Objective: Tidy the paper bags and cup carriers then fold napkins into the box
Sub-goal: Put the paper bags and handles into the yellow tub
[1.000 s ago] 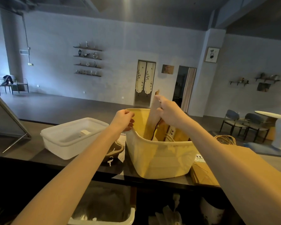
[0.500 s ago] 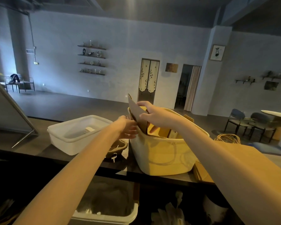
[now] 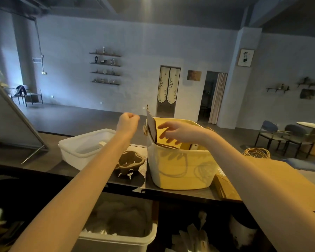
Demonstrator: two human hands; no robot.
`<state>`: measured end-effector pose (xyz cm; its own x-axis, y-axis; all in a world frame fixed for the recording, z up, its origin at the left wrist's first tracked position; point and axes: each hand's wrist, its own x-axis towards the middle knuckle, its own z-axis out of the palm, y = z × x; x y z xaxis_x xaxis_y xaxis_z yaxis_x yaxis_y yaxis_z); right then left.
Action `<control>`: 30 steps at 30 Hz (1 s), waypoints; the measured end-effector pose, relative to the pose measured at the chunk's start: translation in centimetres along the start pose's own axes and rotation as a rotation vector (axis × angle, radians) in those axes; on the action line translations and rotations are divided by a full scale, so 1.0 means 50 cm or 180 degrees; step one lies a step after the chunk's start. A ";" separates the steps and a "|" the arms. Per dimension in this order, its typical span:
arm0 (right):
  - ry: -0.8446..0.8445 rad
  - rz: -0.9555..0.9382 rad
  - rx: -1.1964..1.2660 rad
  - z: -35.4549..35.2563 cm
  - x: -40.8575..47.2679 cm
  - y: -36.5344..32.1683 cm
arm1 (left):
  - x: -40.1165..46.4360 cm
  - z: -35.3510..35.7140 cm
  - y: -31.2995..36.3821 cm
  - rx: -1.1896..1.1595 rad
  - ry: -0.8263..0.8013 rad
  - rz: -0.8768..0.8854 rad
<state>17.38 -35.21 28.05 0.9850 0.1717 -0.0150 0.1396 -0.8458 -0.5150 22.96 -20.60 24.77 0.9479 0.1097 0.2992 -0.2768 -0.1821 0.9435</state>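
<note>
Two hands above the yellow bin (image 3: 180, 168): left hand (image 3: 126, 122) fisted, empty; right hand (image 3: 178, 132) spread.

Yellow bin (image 3: 178, 171) mouth partly blocked by upright cardboard sheet (image 3: 151, 124) (left side); right half open.

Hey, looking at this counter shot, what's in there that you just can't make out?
All in the head view:
- Contents of the yellow bin: hidden by its wall and the right hand.
- Whether the left hand holds anything: its curled fingers face away.
- Small object in the white tub: too small to identify.
- Flat paper bags: mostly covered by the right forearm.
- Shelf below the counter: dark, cut off by the bottom edge.
</note>
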 end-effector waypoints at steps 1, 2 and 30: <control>0.0097 -0.0038 0.0001 -0.008 -0.007 0.003 | -0.009 -0.005 0.015 -0.0133 0.0043 0.0184; 0.0218 -0.0093 0.0032 -0.017 -0.016 0.006 | -0.022 -0.009 0.032 -0.0287 -0.0005 0.0350; 0.0970 0.2155 -0.0048 0.009 -0.251 0.433 | -0.280 0.373 -0.045 0.0347 -0.2583 -0.1064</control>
<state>7.98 -55.46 16.72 0.8402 -0.5356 -0.0853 -0.5088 -0.7240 -0.4657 13.26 -39.95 15.79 0.8078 -0.5461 -0.2221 0.0122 -0.3612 0.9324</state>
